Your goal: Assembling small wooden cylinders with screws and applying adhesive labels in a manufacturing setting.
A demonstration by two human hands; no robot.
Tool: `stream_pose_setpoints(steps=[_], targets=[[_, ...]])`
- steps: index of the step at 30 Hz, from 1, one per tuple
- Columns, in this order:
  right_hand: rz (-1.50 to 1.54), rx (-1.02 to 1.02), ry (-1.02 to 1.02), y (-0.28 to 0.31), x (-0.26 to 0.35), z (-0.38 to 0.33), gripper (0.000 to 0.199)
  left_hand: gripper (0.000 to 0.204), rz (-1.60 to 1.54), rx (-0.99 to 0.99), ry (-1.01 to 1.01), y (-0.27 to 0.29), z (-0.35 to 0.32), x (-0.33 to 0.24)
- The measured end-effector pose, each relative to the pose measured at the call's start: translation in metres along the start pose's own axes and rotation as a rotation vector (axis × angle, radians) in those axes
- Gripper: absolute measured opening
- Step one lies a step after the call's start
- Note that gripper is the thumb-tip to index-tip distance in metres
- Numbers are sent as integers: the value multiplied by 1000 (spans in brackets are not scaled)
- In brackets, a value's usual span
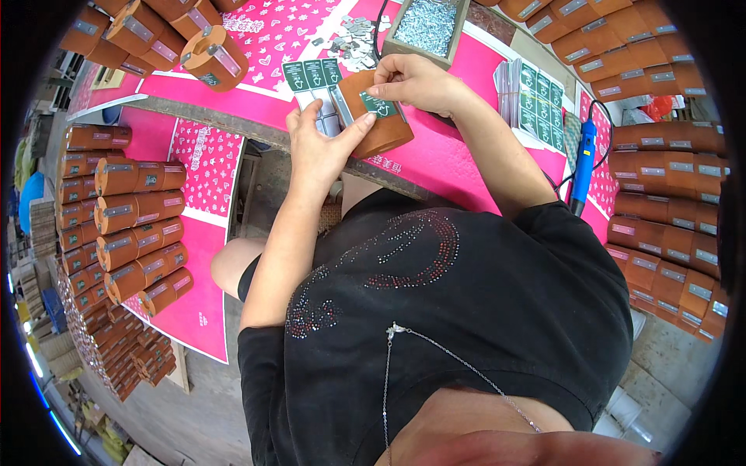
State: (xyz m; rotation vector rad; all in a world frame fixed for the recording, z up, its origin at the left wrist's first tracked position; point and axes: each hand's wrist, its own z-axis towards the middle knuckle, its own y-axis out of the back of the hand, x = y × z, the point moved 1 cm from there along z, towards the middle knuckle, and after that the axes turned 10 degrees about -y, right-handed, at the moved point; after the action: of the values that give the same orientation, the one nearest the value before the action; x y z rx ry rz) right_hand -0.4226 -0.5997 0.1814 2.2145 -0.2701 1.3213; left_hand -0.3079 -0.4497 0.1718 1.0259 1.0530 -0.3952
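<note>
An orange-brown cylinder (388,140) with a metal plate (343,105) lies at the table's front edge before me. My left hand (322,144) steadies it, with the thumb on its side by the corner of a green sticker (379,106). My left fingers curl beside a sheet of green stickers (312,76), part of which shows its white backing. My right hand (420,81) comes in from the right, its thumb and fingers closed on the top edge of the green sticker against the cylinder. The cylinder's underside is hidden.
Loose metal plates (353,43) lie beyond my hands, next to a tray of small metal pieces (426,27). Sticker stacks (536,105) and a blue corded tool (583,167) are to the right. Finished-looking cylinders (140,210) are piled left, more cylinders (668,217) right.
</note>
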Motion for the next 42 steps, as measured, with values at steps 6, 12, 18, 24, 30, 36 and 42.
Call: stream_pose_setpoints(steps=[6,12,18,24,30,36,42], targets=[[-10,6,-22,-2,1,2,15,90,-39,20,55,-6,3,4],[26,-30,20,-1,-3,5,19,84,-94,20,72,-8,5,-4],[6,-40,54,-4,-7,10,20,82,-71,3,78,-11,6,-1],[-26,-69,61,-5,-6,7,21,79,-93,-18,55,-13,5,2],[-25,-70,51,-4,-8,9,21,77,-109,-15,81,-12,6,1],[-55,-57,26,-6,0,4,17,77,-85,-2,98,-11,6,-2],[-125,-71,-3,-6,4,2,14,77,-92,3,88,-13,7,2]])
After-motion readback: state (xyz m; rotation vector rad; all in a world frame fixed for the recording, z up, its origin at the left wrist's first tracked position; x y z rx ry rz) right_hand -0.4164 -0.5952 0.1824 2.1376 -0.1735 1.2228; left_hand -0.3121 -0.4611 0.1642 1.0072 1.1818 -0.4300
